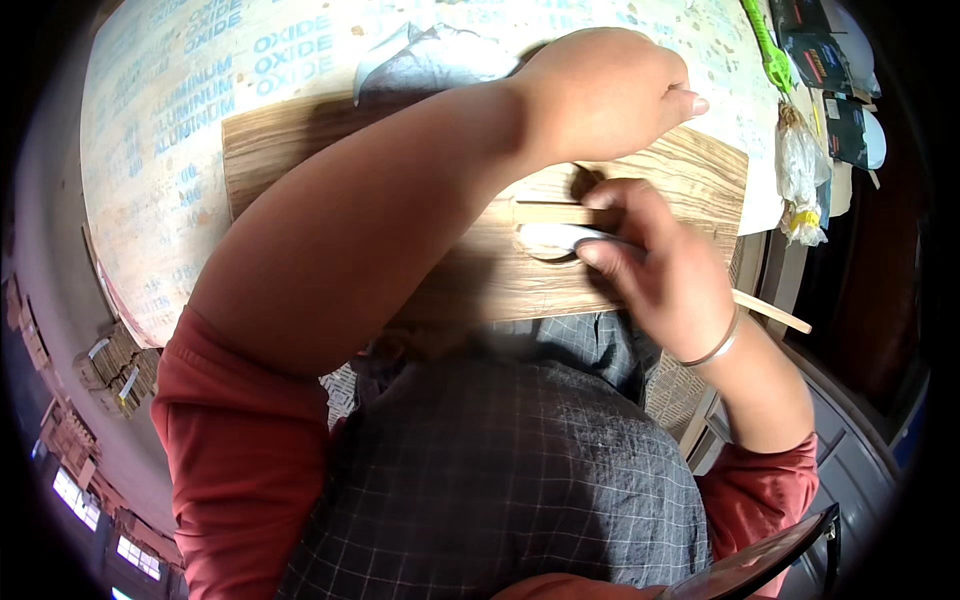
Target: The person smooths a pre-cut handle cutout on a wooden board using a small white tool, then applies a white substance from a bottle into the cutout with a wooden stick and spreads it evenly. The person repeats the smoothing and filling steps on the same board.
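A wood-grain board (300, 140) lies flat on the worktable, with a slot and a rounded cut-out near its near edge. My left hand (610, 95) reaches across my body and rests curled on the board's far right part. My right hand (650, 260) pinches a small folded grey-white piece, likely sandpaper (555, 238), inside the rounded cut-out. A thin metal bangle (712, 348) circles my right wrist.
The table is covered by a pale printed sheet (150, 150). A grey-white sheet (420, 60) lies behind the board. At the far right lie a green tool (765, 50), a knotted clear bag (800, 170) and dark packets (815, 50). A wooden stick (775, 312) juts out beside my right wrist.
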Action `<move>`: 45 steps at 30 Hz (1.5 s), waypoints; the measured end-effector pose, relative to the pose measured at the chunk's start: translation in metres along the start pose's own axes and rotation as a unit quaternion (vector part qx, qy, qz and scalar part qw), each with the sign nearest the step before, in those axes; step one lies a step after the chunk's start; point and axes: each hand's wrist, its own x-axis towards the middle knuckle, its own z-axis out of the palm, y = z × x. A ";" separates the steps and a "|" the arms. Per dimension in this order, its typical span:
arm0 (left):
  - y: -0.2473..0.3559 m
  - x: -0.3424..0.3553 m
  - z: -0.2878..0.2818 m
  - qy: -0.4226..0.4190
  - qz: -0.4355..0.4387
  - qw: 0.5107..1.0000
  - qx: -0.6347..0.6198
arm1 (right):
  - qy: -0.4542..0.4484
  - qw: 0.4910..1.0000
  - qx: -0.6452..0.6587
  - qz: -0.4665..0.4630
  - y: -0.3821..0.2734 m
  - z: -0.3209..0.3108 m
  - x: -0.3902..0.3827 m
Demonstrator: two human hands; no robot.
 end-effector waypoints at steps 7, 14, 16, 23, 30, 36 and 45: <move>0.003 0.003 0.004 -0.018 -0.001 1.000 0.023 | -0.110 0.954 0.241 0.139 0.007 -0.014 0.014; 0.002 0.001 -0.001 -0.020 -0.010 1.000 -0.003 | -0.124 0.926 0.293 0.206 0.010 -0.029 0.008; 0.003 0.003 -0.001 -0.022 -0.005 1.000 0.001 | -0.121 0.919 0.324 0.188 0.016 -0.026 0.004; 0.001 0.000 0.000 -0.019 0.001 1.000 0.009 | -0.065 0.977 0.178 0.102 0.017 -0.016 -0.001; 0.006 0.002 -0.001 -0.036 -0.020 0.999 0.008 | -0.061 0.990 0.031 0.125 0.015 -0.034 -0.014; 0.005 -0.001 -0.001 -0.024 -0.017 0.999 0.023 | -0.045 0.999 0.011 0.009 -0.004 -0.005 0.008; 0.005 0.003 0.001 -0.029 -0.015 0.999 0.009 | 0.009 0.994 -0.105 -0.022 0.013 -0.020 -0.010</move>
